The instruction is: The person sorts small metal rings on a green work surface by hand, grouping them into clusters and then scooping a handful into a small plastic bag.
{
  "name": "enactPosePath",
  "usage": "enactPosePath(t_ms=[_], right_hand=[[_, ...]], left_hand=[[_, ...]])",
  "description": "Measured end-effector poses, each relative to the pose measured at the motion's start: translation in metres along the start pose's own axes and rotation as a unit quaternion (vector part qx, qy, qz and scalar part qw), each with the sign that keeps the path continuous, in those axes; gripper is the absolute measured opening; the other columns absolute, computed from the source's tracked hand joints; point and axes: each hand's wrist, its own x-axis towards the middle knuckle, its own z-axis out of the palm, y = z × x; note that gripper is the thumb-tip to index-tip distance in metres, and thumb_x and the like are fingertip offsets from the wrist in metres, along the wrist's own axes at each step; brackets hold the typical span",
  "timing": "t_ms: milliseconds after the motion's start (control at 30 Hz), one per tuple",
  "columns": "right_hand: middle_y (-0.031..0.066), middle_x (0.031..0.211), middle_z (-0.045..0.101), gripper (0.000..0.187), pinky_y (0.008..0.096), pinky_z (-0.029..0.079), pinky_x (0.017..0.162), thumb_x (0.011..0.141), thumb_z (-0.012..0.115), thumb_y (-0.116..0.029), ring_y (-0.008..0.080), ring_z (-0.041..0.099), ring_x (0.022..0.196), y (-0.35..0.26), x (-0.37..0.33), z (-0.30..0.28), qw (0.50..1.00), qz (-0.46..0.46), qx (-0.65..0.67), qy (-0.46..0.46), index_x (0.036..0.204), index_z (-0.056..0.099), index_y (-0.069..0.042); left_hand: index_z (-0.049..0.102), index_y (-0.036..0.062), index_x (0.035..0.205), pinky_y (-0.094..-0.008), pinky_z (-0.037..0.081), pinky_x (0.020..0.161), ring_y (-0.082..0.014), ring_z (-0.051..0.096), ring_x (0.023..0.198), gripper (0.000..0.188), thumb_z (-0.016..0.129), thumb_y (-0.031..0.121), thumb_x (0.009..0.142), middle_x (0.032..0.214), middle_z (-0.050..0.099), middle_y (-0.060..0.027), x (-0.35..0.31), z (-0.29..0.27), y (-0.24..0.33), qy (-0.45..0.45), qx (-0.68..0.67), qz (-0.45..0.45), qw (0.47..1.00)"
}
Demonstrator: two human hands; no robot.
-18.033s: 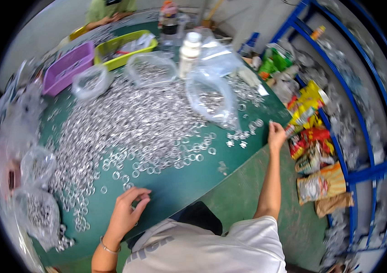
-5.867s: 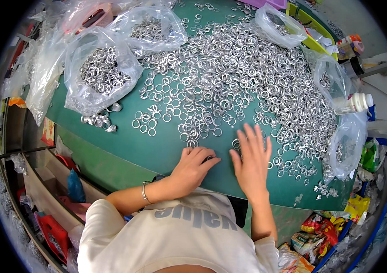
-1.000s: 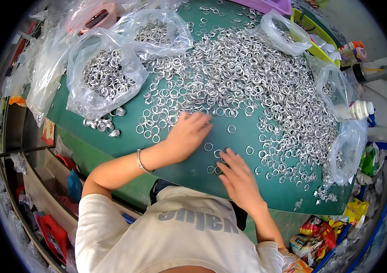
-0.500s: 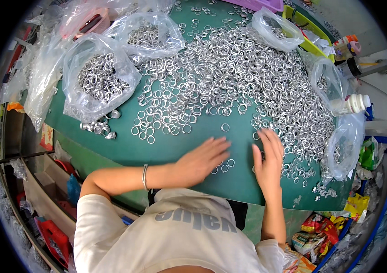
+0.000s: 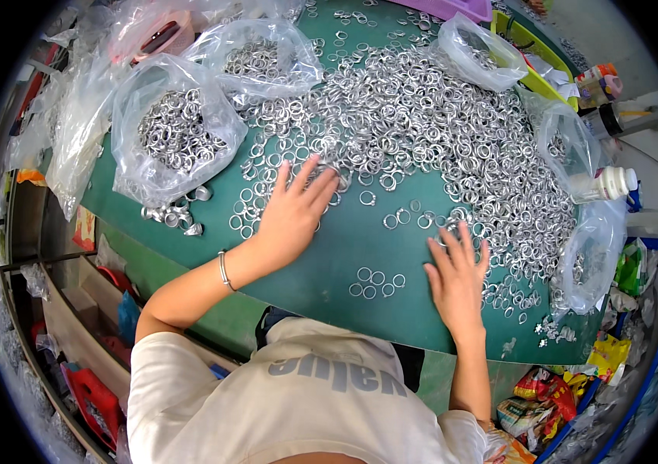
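Note:
A large heap of silver rings [image 5: 429, 116] spreads over the green tabletop [image 5: 298, 286]. My left hand [image 5: 294, 209], a silver bangle [image 5: 225, 271] on its wrist, lies with fingers spread over the near left fringe of the heap. Its fingertips reach the rings there and hide some of them. My right hand [image 5: 459, 278] is also spread, fingertips at the loose rings by the right part of the heap. Between the hands and nearer to me sits a small group of several rings [image 5: 375, 283]. A few single rings [image 5: 397, 218] lie between that group and the heap.
Clear plastic bags of rings [image 5: 178, 131] stand at the left and far side, with chunkier rings [image 5: 176, 214] beside one. On the right are more bags [image 5: 588, 255], a white bottle [image 5: 613, 183] and a yellow-green basket [image 5: 537, 77]. Open drawers [image 5: 74, 309] are at lower left.
My left hand has moved away from the small near group, leftward and up to the heap's fringe. The near group now shows fully. Several rings have come loose near my right hand, whose fingers have spread.

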Motion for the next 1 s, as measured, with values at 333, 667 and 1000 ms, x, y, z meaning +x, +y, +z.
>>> enactPosePath(t_ms=[333,667,1000], right_hand=[[0.0095,0.144,0.043,0.045,0.0619,0.02,0.11,0.089,0.063,-0.018,0.0327,0.032,0.139,-0.014,0.029,0.014,1.0,0.002,-0.014,0.025,0.132,0.052,-0.008],[0.0097,0.142,0.046,0.044,0.0619,0.017,0.111,0.091,0.06,-0.014,0.0304,0.032,0.14,-0.011,0.033,0.005,0.995,0.012,0.062,0.082,0.133,0.05,-0.002],[0.0102,0.147,0.04,0.051,0.0656,0.016,0.11,0.088,0.064,-0.022,0.0321,0.029,0.141,-0.043,-0.02,0.0,0.994,-0.031,0.051,-0.087,0.132,0.051,0.0]], left_hand=[[0.055,-0.0005,0.127,-0.0664,0.022,0.107,-0.032,0.036,0.136,0.05,0.056,0.004,0.077,0.143,0.044,-0.0128,0.024,0.011,0.033,0.013,-0.044,0.077,0.996],[0.05,-0.0056,0.131,-0.0652,0.02,0.109,-0.0323,0.032,0.14,0.055,0.055,0.001,0.076,0.147,0.039,-0.0155,0.024,0.006,0.04,-0.004,-0.072,0.091,0.993],[0.046,-0.0047,0.135,-0.0528,0.021,0.115,-0.0329,0.031,0.141,0.06,0.054,-0.004,0.075,0.148,0.037,-0.0176,0.017,0.009,0.048,-0.034,-0.193,0.098,0.976]])
